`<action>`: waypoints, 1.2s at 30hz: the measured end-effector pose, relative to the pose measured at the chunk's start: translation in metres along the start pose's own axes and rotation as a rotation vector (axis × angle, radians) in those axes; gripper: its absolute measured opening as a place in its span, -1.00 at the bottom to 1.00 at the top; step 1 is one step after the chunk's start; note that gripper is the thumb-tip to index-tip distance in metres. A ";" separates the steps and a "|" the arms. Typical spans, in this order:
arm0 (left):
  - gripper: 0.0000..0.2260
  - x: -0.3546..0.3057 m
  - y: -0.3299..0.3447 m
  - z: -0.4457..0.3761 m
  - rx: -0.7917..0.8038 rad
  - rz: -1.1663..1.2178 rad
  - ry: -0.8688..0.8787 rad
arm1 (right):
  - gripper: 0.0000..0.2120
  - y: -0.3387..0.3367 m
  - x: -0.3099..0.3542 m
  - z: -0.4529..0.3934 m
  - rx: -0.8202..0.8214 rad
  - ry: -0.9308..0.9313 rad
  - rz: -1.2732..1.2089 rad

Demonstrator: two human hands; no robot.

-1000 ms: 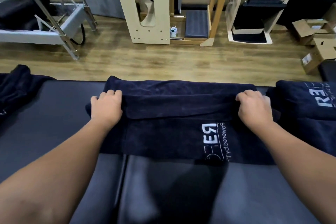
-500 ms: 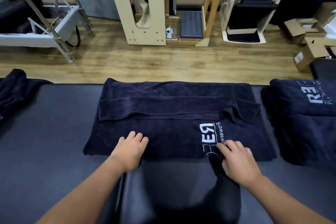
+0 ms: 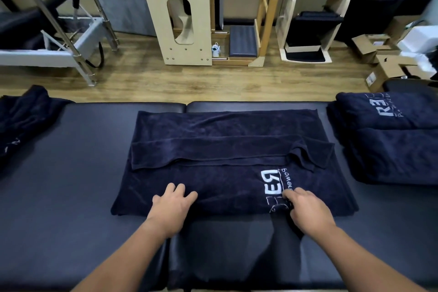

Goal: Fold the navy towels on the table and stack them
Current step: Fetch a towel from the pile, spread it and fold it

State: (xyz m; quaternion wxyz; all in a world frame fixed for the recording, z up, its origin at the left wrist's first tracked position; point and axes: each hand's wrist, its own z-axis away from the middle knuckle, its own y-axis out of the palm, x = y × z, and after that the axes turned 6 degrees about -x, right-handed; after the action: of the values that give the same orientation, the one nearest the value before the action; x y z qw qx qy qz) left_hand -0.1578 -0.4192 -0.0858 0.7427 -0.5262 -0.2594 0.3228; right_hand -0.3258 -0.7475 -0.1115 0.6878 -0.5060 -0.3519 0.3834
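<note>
- I am keeping the navy towel (image 3: 227,149) spread across the middle of the black padded table (image 3: 71,173), its far third folded toward me so that a flap edge is running across its width, rumpled at the right end.
- My left hand (image 3: 171,206) is lying palm down on the towel's near edge, fingers spread and flat, pinching nothing.
- My right hand (image 3: 305,208) is resting on the near edge over the white logo (image 3: 275,185); its fingers are curled at the hem, but I cannot tell whether they are gripping cloth.
- The stack of folded towels (image 3: 388,144) is sitting at the table's right end, just beside the towel I am working on, logo facing up.
- An unfolded dark towel (image 3: 21,121) is lying crumpled at the left end, well apart from the middle one.
- Open cardboard boxes (image 3: 379,54) are standing on the floor at the far right; I cannot make out their contents.
- Bare table is showing between the left towel and the middle one, and along the near edge under my forearms.
- The towel's far edge is lying just short of the table's far edge.
</note>
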 end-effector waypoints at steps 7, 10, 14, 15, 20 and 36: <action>-0.53 -0.011 0.012 0.054 0.048 0.053 -0.016 | -0.56 0.013 0.005 0.060 0.002 0.012 0.040; -0.54 -0.016 0.017 0.073 0.049 0.074 -0.017 | -0.58 0.014 0.008 0.082 0.008 0.018 0.071; -0.69 -0.014 0.010 0.077 0.070 0.214 -0.070 | -0.69 0.008 0.010 0.091 0.040 0.045 0.014; -0.75 -0.013 0.006 0.074 0.058 0.275 -0.103 | -0.76 0.004 0.010 0.089 0.038 0.078 -0.042; -0.48 0.002 -0.007 0.051 -0.124 0.310 -0.374 | -0.67 -0.014 0.005 0.058 -0.231 0.167 -0.098; -0.73 0.054 -0.025 -0.049 -0.361 0.315 -0.645 | -0.72 -0.048 -0.057 -0.079 -0.435 0.231 0.135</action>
State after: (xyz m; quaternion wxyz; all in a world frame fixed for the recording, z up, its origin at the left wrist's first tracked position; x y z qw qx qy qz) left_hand -0.0817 -0.4141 -0.0750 0.4600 -0.5533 -0.4480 0.5306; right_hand -0.2750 -0.8405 -0.0898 0.5713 -0.7048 -0.3108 0.2833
